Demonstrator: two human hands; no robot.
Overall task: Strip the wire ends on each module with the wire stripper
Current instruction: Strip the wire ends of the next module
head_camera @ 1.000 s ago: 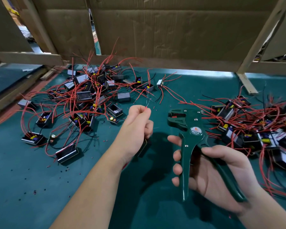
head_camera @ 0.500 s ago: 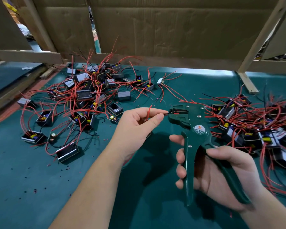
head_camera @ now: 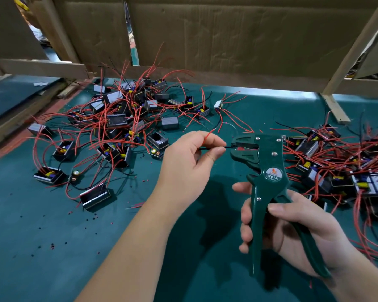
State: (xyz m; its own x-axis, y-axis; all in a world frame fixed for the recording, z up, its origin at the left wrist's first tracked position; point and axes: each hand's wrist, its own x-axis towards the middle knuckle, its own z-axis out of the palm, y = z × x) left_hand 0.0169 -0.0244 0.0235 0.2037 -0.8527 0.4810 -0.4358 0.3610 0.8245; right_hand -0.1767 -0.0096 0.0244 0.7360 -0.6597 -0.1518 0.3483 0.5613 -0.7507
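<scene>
Insertion looks done: left hand (head_camera: 190, 162) pinches the black wire (head_camera: 227, 147), its end in the mouth of the wire stripper (head_camera: 268, 162), right hand (head_camera: 292, 227) curled round the handles, so a firm squeeze seems next

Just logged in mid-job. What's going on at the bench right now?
A person is stripping module wires by hand. The left hand pinches a black wire, its end at the mouth of the green stripper, which the right hand grips by the handles. A red wire sticks up from the left hand's fingers. Modules lie heaped on the mat on both sides.
</scene>
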